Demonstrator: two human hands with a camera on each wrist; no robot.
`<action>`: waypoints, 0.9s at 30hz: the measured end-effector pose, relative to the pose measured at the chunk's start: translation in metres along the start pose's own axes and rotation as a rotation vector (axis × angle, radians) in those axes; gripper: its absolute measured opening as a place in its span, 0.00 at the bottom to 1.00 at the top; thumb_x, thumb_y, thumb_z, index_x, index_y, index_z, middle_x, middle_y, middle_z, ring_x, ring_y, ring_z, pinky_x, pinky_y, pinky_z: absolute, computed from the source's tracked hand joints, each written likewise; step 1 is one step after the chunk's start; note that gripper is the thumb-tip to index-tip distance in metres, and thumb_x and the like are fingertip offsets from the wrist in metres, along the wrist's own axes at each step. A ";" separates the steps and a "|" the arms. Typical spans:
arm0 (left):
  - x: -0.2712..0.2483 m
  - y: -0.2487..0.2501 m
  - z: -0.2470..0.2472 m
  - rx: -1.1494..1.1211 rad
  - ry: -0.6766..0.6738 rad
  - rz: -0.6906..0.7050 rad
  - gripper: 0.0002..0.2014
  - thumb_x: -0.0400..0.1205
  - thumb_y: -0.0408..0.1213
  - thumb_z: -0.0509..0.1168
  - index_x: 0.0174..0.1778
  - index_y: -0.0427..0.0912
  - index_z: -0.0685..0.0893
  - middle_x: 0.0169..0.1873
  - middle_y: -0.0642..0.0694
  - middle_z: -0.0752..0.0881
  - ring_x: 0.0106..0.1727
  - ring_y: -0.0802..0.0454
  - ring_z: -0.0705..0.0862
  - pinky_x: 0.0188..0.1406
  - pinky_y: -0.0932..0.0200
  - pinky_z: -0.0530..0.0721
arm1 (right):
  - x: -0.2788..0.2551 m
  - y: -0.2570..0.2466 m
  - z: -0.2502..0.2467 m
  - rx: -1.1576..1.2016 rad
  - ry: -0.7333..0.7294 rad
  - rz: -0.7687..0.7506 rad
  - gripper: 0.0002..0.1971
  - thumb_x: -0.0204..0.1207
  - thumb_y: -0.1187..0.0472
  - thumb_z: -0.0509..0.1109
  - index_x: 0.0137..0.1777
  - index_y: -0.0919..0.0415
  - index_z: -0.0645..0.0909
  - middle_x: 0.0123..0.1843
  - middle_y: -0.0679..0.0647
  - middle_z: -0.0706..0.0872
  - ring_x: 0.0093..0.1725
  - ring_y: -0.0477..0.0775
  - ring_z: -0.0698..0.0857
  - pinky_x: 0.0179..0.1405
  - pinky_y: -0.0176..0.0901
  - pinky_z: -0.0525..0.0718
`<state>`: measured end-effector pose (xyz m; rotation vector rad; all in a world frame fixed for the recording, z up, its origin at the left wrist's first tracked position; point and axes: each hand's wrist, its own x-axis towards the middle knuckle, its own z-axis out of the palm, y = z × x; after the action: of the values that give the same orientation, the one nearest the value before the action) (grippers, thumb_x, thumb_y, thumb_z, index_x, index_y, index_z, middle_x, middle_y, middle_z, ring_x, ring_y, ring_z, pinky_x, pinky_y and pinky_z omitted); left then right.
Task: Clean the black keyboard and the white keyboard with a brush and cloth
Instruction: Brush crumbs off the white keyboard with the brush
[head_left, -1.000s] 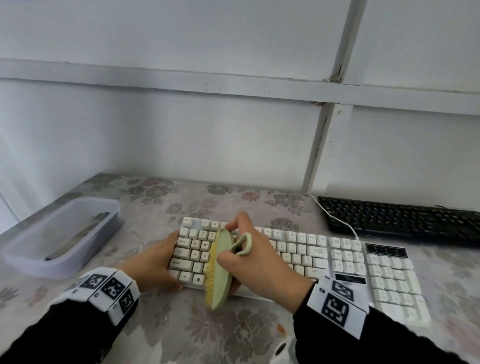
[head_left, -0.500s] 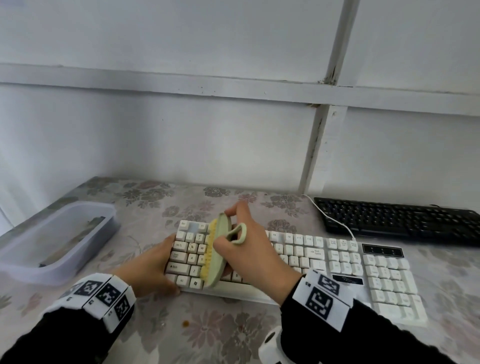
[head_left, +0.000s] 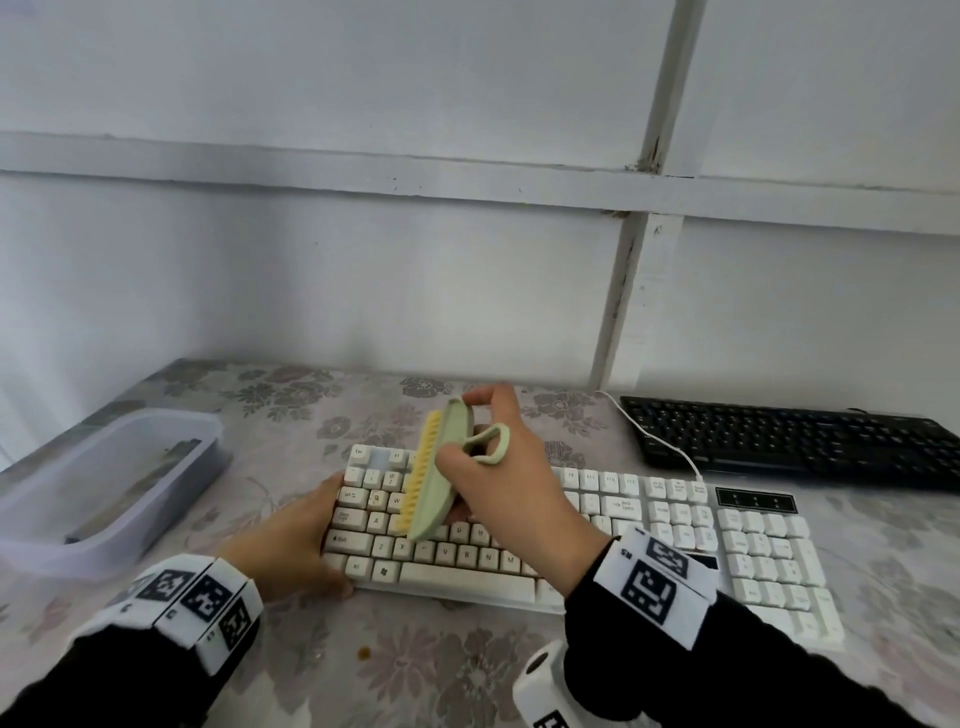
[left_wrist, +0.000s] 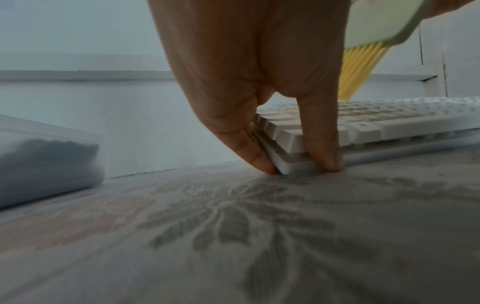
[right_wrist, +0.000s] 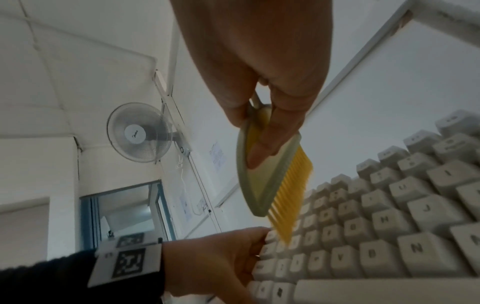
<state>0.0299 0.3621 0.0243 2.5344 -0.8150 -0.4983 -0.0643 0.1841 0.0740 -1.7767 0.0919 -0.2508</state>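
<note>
The white keyboard (head_left: 649, 525) lies across the table in front of me. My left hand (head_left: 296, 540) grips its left end, thumb and fingers (left_wrist: 259, 158) pinching the corner (left_wrist: 288, 164). My right hand (head_left: 498, 483) holds a pale green brush (head_left: 441, 473) with yellow bristles (right_wrist: 288, 197), tilted on edge over the left keys (right_wrist: 350, 226); the bristles touch the upper-left rows. The black keyboard (head_left: 795, 441) sits at the back right, untouched. No cloth shows in any view.
A translucent plastic box (head_left: 98, 483) stands at the left on the floral tablecloth (head_left: 415, 665). A white cable (head_left: 654, 441) runs from the white keyboard to the wall. The wall (head_left: 415, 270) stands close behind the table.
My right hand has swept the brush away from me, from the keyboard's front rows up to its top rows. The left hand has kept its hold on the keyboard's left end.
</note>
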 end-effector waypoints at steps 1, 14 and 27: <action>0.000 0.000 0.000 0.002 -0.001 0.001 0.48 0.67 0.36 0.76 0.76 0.54 0.51 0.46 0.75 0.64 0.54 0.67 0.70 0.41 0.87 0.66 | 0.000 0.001 0.002 -0.034 0.005 -0.019 0.16 0.78 0.67 0.63 0.61 0.53 0.64 0.49 0.68 0.83 0.43 0.69 0.88 0.33 0.55 0.91; 0.005 -0.008 0.004 -0.034 0.030 0.028 0.47 0.65 0.35 0.77 0.72 0.58 0.53 0.56 0.66 0.70 0.58 0.64 0.72 0.47 0.80 0.67 | -0.010 0.014 0.027 -0.206 -0.203 0.001 0.14 0.75 0.66 0.63 0.58 0.56 0.65 0.32 0.49 0.73 0.23 0.43 0.74 0.24 0.40 0.80; 0.004 -0.006 0.003 0.007 0.016 0.013 0.49 0.66 0.36 0.77 0.77 0.52 0.52 0.56 0.62 0.68 0.58 0.64 0.70 0.55 0.73 0.65 | 0.015 -0.009 0.020 -0.124 -0.016 -0.043 0.15 0.77 0.67 0.62 0.59 0.54 0.64 0.43 0.62 0.80 0.37 0.68 0.85 0.35 0.63 0.89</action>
<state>0.0344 0.3633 0.0181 2.5346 -0.8279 -0.4711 -0.0461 0.2027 0.0802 -1.9056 0.0589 -0.2668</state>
